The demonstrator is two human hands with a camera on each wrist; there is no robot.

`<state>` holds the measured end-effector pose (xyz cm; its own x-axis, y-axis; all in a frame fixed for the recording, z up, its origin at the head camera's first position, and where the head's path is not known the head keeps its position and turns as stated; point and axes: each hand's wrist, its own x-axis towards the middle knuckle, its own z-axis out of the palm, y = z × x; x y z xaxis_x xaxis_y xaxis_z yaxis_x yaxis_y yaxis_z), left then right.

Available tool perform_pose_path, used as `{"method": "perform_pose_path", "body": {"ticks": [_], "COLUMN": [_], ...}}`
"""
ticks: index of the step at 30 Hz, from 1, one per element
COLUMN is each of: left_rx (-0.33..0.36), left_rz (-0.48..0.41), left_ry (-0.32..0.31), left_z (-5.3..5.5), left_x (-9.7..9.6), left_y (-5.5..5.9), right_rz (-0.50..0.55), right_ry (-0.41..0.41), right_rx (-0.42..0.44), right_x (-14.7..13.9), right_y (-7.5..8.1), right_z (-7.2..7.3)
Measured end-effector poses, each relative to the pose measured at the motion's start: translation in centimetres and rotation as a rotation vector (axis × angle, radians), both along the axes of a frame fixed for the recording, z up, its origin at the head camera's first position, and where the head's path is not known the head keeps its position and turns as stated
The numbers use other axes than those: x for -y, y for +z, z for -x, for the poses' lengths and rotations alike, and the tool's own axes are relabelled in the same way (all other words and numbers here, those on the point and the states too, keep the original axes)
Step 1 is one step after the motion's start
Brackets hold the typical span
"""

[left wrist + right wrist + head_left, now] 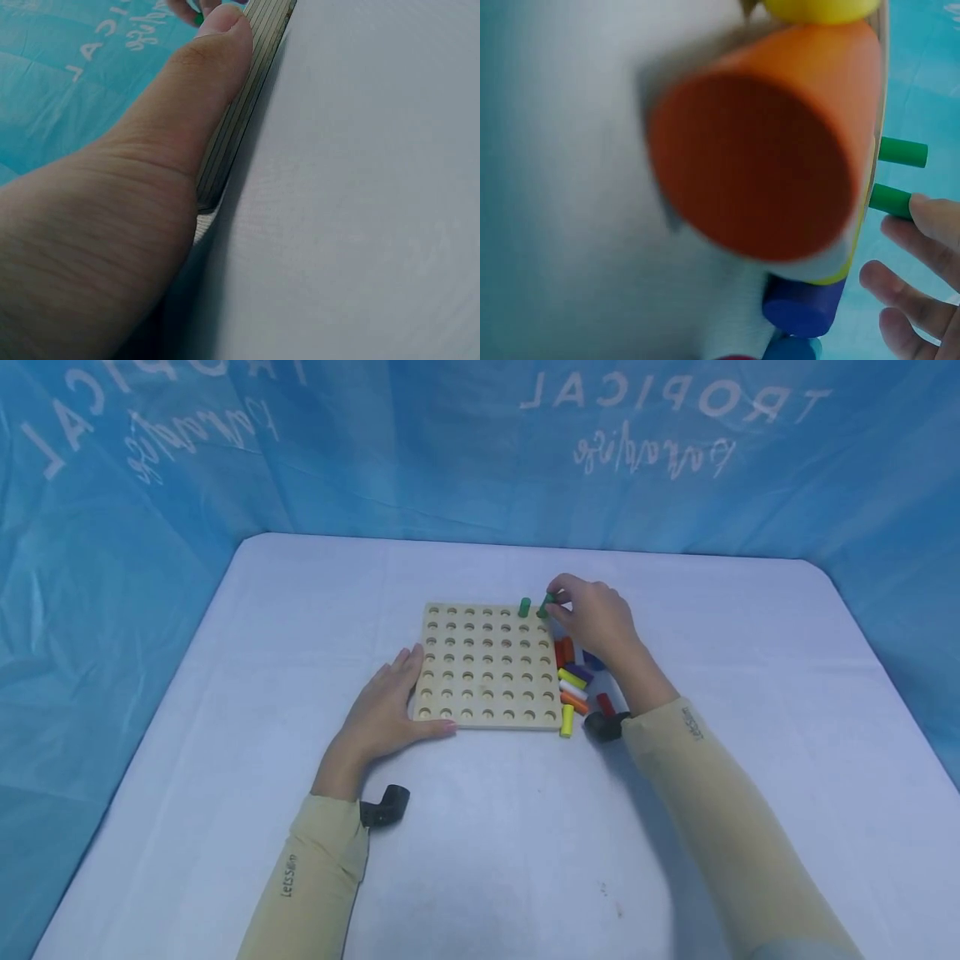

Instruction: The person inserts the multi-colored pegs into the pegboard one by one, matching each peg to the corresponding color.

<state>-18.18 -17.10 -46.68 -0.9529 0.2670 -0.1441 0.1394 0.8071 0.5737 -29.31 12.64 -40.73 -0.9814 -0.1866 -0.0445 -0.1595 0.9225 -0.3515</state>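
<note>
A square wooden pegboard with rows of round holes lies on the table. At its far right corner my right hand pinches a green peg between thumb and fingertips, its lower end at the corner hole. A second green peg stands upright in the hole just left of it. My left hand rests at the near left corner of the board, with fingers along the left side and the thumb extended against the front edge. Both green pegs stick up past the board's edge in the right wrist view.
Loose pegs lie along the board's right side beneath my right forearm: orange, yellow, white, purple and red among them. A white cloth covers the table. Blue printed curtains hang behind and beside it.
</note>
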Motion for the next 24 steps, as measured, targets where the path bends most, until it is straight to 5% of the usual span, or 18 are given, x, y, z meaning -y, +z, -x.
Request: {"method": "perform_pose_path", "body": {"ticks": [24], "left_rx": [-0.003], "left_rz": [-0.004], "left_ry": [-0.010], "left_z": [0.18], "left_x": [0.11], "left_y": [-0.19], "right_rz": [-0.064], "right_ry": [0.030], "right_rx": [0.018], "right_x": [0.76], "right_y": [0.68], "right_z": [0.32]}}
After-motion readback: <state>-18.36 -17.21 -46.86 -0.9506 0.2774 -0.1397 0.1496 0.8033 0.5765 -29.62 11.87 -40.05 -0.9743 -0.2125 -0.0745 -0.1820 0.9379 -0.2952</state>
